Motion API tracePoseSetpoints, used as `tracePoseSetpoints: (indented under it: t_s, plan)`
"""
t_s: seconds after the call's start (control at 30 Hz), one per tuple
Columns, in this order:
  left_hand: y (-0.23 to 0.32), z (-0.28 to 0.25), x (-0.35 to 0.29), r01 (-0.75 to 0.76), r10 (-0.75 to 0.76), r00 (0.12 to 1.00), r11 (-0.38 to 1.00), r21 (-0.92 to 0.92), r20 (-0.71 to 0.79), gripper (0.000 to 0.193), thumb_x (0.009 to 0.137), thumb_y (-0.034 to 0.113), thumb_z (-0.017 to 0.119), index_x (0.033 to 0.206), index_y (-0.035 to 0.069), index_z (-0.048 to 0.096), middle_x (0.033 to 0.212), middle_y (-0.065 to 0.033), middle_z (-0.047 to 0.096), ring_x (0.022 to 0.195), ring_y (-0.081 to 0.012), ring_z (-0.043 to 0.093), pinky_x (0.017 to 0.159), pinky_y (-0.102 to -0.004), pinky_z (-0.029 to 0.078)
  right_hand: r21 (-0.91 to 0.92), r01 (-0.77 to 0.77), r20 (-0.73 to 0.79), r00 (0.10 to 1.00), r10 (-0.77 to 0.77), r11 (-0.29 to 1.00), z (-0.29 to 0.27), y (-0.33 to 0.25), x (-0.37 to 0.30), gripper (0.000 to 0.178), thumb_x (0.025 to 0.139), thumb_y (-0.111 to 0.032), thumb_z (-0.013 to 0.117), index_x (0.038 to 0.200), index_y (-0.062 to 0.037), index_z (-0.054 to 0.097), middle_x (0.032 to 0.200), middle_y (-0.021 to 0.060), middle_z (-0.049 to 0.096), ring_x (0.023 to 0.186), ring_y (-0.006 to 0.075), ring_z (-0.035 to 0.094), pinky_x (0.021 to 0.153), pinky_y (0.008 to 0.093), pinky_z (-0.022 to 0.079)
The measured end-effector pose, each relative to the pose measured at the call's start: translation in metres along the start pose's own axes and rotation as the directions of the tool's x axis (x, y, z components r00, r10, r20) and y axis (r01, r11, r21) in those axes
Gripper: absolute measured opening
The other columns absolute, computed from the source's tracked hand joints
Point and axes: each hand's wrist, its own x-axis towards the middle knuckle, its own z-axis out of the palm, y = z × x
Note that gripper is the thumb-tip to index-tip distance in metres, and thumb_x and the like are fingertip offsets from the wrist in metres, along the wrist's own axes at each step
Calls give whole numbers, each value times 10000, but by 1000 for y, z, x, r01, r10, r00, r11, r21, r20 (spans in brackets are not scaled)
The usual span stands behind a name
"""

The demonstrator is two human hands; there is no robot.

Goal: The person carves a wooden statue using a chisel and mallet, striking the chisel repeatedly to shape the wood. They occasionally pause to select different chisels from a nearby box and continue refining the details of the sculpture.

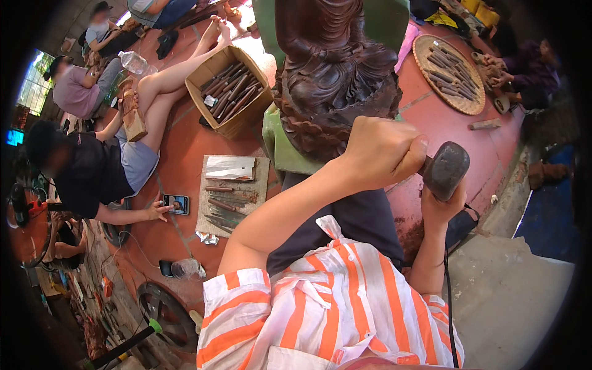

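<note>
My left arm reaches across the middle, and my left hand (385,151) is closed in a fist round the short visible handle of a mallet. The mallet's dark, rounded head (447,171) points to the right. Just below and behind that head is my right hand (441,206), its fingers curled and partly covered by the mallet; what they hold is hidden. Beyond my fist stands a dark brown carved wooden statue (339,68) of a seated, robed figure on a petalled base. A green stand (290,145) supports it in front of my knees.
Left of the statue is a cardboard box (256,111) of wooden-handled carving tools. More tools lie on a mat (262,197). A round woven tray (475,111) of tools lies at far right. A seated person (74,166) at left holds a phone (177,204) and a wood piece (132,126).
</note>
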Motion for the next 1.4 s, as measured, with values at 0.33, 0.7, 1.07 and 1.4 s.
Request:
tracePoseSetpoints:
  t_s: [0.33, 0.7, 1.07, 1.4]
  plan:
    - [-3, 1, -3, -32, 32, 999, 999, 11, 24, 297, 855, 159, 456, 579, 51, 471, 544, -103, 457, 488, -322, 481, 453, -398, 378, 31, -90, -86, 992, 93, 995, 1, 2, -14, 131, 793, 77, 616, 806, -5, 515, 679, 44, 514, 580, 127, 469, 577, 242, 391]
    - [-8, 9, -8, -111, 110, 994, 993, 45, 24, 258, 825, 162, 487, 590, 56, 488, 556, -97, 478, 503, -312, 505, 465, -391, 402, 26, -49, 17, 999, 48, 998, 5, 6, -29, 131, 793, 84, 590, 814, -11, 503, 761, 57, 553, 641, 137, 530, 612, 249, 424]
    - [-6, 1, -9, -67, 59, 995, 993, 101, 77, 276, 816, 190, 513, 572, 63, 523, 563, -101, 523, 519, -317, 540, 477, -407, 420, 346, -186, -133, 960, 245, 919, 8, 3, -39, 238, 757, 48, 625, 945, -13, 492, 726, 98, 538, 636, 182, 541, 613, 294, 446]
    - [-10, -1, -11, -112, 104, 990, 990, 82, 100, 240, 810, 153, 503, 599, 44, 464, 568, -123, 468, 529, -341, 506, 485, -406, 398, 180, -160, -67, 982, 174, 971, 14, 7, -41, 180, 744, 44, 643, 884, -8, 543, 772, 94, 561, 675, 180, 551, 634, 288, 435]
